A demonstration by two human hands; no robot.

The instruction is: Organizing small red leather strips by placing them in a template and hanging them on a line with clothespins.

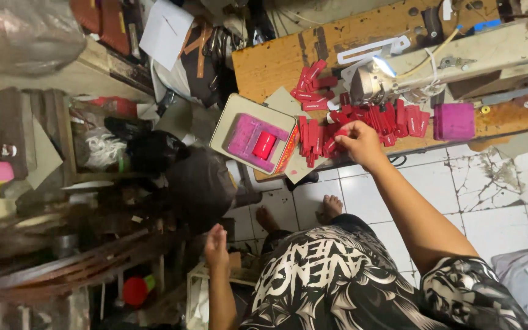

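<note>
Head view: right hand [360, 142] reached to the front edge of the wooden table [276, 61], fingers pinched on 1 of the red strips [362, 119] piled there, close by the sewing machine [459, 52] for easy feeding. Left hand [216, 245] hung low off the table, fingers loosely spread, holding nothing. Pink block [249, 137] with a red piece sat in a tray [230, 113] at the table's corner; another pink block [454, 121] lay near the front edge.
</note>
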